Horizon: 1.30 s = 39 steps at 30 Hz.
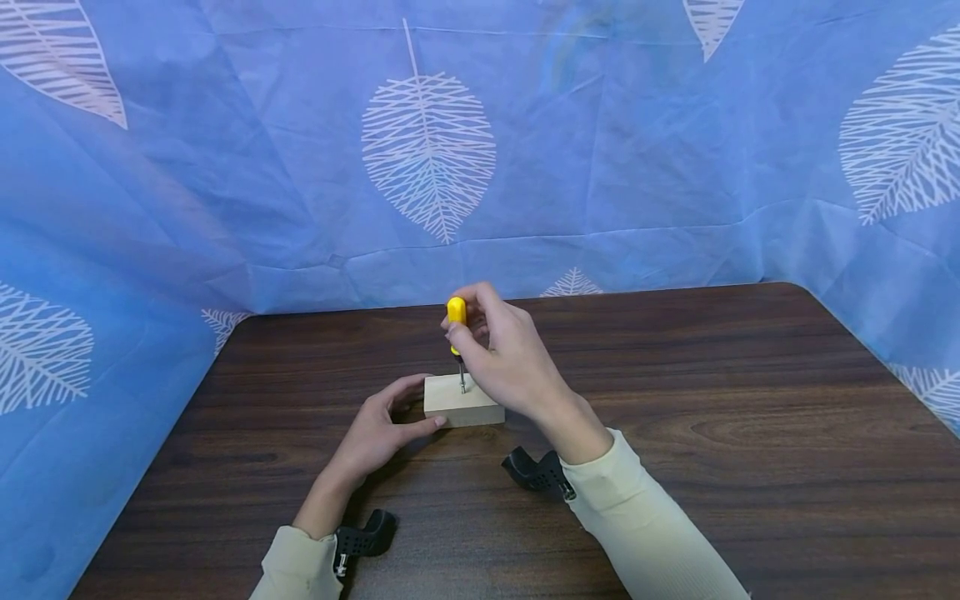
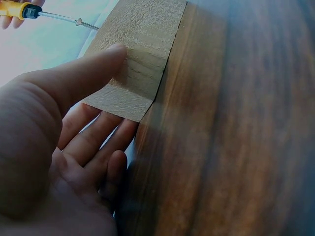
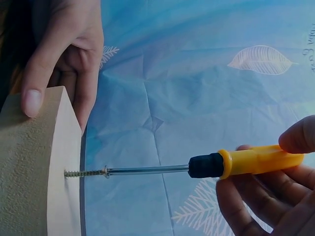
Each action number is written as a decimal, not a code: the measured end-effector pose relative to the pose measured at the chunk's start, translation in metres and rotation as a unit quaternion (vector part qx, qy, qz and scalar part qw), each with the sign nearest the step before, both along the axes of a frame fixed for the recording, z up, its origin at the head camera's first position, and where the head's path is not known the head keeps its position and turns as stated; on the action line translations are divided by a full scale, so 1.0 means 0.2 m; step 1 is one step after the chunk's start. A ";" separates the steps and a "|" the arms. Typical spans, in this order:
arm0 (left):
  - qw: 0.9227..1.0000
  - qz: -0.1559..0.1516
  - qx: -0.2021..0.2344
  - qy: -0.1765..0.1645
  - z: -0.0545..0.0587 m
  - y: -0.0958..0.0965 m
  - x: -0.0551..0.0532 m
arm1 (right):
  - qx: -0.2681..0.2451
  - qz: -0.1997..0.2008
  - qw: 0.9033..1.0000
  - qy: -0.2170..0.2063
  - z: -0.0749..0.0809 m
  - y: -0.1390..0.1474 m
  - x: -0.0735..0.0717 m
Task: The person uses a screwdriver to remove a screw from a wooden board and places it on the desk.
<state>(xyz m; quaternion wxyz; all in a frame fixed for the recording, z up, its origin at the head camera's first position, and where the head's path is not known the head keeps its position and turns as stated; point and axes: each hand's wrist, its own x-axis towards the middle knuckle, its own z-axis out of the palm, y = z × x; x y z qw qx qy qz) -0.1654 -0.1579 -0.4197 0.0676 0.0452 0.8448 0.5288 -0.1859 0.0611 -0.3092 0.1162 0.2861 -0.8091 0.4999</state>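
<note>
Right hand [image 1: 516, 357] curls round screwdriver [image 3: 246, 162]; left hand [image 1: 377, 431], thumb spread, holds block [image 1: 468, 415].

The right hand [image 3: 275, 201] is holding a yellow-and-black screwdriver [image 3: 206, 166]. Its metal tip is touching the head of a threaded metal screw [image 3: 86, 173], which is sticking out of a pale rectangular wooden block [image 3: 29, 162]. The left hand [image 3: 66, 42] is gripping this block before a blue leaf-printed cloth [image 3: 192, 73].
</note>
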 end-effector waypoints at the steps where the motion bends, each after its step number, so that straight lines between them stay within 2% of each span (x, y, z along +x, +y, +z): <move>1: 1.000 0.000 0.001 0.000 0.00 0.00 0.00 | 0.002 0.001 1.000 -0.002 0.00 0.00 0.00; 13: 1.000 -0.001 0.005 -0.006 0.01 0.00 0.00 | 0.015 -0.003 1.000 -0.012 0.00 0.01 0.01; 23: 1.000 -0.004 0.008 -0.004 0.00 0.00 0.00 | 0.011 -0.023 1.000 0.003 0.00 0.01 -0.01; 31: 1.000 -0.005 0.003 -0.003 0.00 0.00 0.00 | 0.007 -0.017 1.000 -0.012 0.00 0.01 0.00; 39: 1.000 -0.005 0.005 0.000 0.00 0.00 0.00 | 0.016 -0.008 1.000 0.003 0.01 0.02 0.00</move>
